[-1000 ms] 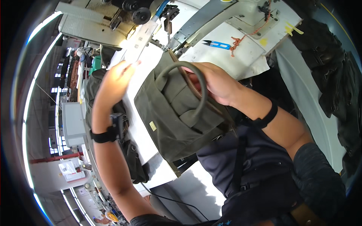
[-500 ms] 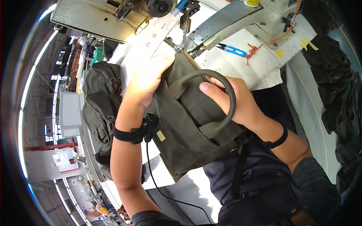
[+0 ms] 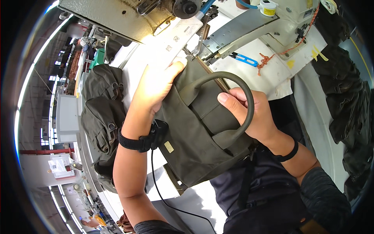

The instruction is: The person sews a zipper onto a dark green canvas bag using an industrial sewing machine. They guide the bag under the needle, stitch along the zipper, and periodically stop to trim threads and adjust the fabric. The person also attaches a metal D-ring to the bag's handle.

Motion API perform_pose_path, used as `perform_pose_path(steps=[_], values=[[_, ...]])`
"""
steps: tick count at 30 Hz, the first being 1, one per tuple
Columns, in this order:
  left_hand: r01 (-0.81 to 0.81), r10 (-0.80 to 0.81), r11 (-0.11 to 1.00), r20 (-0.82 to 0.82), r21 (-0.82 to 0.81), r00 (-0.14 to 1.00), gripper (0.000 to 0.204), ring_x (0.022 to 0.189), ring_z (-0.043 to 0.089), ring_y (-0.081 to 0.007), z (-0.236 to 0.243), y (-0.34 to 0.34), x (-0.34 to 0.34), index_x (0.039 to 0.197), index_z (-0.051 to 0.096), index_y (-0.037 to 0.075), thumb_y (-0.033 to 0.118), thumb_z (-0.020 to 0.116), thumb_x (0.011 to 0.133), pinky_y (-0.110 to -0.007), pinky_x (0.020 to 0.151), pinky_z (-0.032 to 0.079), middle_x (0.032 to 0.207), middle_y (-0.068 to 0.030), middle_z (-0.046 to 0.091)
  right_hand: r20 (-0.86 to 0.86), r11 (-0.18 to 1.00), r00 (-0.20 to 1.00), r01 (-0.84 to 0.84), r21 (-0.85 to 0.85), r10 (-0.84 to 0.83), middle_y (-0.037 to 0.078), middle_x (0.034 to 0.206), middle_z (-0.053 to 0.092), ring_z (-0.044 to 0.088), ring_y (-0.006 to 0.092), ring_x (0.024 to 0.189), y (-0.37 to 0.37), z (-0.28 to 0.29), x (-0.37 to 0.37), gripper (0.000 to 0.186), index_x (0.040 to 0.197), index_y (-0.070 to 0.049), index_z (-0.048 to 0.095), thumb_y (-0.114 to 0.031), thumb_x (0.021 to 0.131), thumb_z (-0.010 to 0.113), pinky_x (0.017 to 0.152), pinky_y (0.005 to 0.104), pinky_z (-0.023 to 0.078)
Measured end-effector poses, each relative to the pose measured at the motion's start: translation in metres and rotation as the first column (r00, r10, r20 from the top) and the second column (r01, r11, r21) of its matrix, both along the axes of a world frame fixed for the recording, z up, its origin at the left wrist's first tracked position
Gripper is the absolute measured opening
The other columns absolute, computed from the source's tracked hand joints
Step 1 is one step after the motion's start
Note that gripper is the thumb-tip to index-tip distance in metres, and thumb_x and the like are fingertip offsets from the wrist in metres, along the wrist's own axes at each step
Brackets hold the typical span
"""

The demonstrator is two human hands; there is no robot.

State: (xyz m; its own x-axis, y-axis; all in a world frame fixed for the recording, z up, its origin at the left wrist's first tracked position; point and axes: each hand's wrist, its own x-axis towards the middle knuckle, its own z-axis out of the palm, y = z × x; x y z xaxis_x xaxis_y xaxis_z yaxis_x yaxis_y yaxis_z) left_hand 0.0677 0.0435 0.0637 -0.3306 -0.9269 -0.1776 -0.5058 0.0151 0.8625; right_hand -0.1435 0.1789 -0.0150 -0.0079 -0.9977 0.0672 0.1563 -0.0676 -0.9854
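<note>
A dark olive fabric bag (image 3: 187, 144) with a rounded carry handle (image 3: 249, 89) lies tilted in front of me. Its brass-toothed zipper (image 3: 222, 84) runs along the edge up to the presser foot (image 3: 189, 52) of a sewing machine. My left hand (image 3: 156, 85), brightly lit, is closed on the bag's upper left side, thumb on the fabric close to the foot; its other fingers are mostly hidden. Reaching behind the handle, my right hand (image 3: 249, 113) pinches the zipper edge between thumb and fingers. A small pale label (image 3: 168, 147) sits on the bag's front.
The sewing machine's head (image 3: 113, 17) overhangs the top left. Blue thread snips (image 3: 244, 59) on an orange cord (image 3: 280, 54) lie right of the machine's metal arm (image 3: 237, 35). More olive bags (image 3: 103, 113) are piled at the left, and dark fabric pieces (image 3: 339, 85) hang at the right.
The machine, snips and bag sit slightly farther right and lower in the picture. Both hands keep their hold on the bag; the zipper edge shows more plainly beside my right thumb.
</note>
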Motion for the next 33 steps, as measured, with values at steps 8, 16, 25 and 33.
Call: perform_pose_path(steps=[8,16,25,33], values=[[0.021,-0.020,1.000,-0.034,0.015,0.999,0.022,0.100,0.064,-0.0080,-0.002,0.000,-0.001,0.116,0.072,0.004,0.021,0.070,0.103,-0.026,0.094,0.049,0.109,0.0010,0.073,0.003,1.000,1.000,0.018,0.008,-0.018,-0.008,0.067,0.041,0.036,0.0025,0.065,0.004,-0.002,0.005,0.037,0.079,-0.003,0.057,-0.021,0.106,0.072,0.055,0.0264,0.031],[-0.027,0.028,1.000,-0.121,0.004,0.992,0.019,0.098,0.065,-0.0092,-0.005,-0.017,0.006,0.115,0.072,0.003,0.014,0.074,0.099,-0.025,0.090,0.051,0.106,0.0000,0.073,0.092,0.999,0.994,0.053,-0.012,-0.052,-0.011,0.068,0.041,0.033,0.0012,0.066,-0.007,0.000,0.012,0.036,0.078,-0.003,0.057,-0.020,0.106,0.071,0.055,0.0254,0.028],[0.039,-0.046,0.996,-0.095,-0.075,0.994,0.032,0.108,0.069,-0.0114,-0.006,-0.044,0.011,0.127,0.072,-0.007,0.013,0.070,0.102,-0.028,0.098,0.054,0.120,-0.0086,0.076,0.102,0.996,0.992,0.079,-0.049,-0.074,-0.012,0.070,0.045,0.035,0.0000,0.066,-0.023,-0.007,0.014,0.025,0.089,0.001,0.069,-0.018,0.106,0.071,0.055,0.0238,0.029],[-0.003,0.007,1.000,-0.122,0.028,0.992,0.042,0.117,0.067,-0.0175,-0.001,-0.054,0.018,0.136,0.070,-0.002,0.012,0.072,0.096,-0.029,0.103,0.051,0.124,-0.0107,0.076,0.088,0.990,0.992,0.102,-0.097,-0.094,-0.011,0.072,0.050,0.039,-0.0006,0.067,-0.041,-0.009,0.024,0.020,0.095,0.002,0.075,-0.016,0.105,0.073,0.057,0.0224,0.030]])
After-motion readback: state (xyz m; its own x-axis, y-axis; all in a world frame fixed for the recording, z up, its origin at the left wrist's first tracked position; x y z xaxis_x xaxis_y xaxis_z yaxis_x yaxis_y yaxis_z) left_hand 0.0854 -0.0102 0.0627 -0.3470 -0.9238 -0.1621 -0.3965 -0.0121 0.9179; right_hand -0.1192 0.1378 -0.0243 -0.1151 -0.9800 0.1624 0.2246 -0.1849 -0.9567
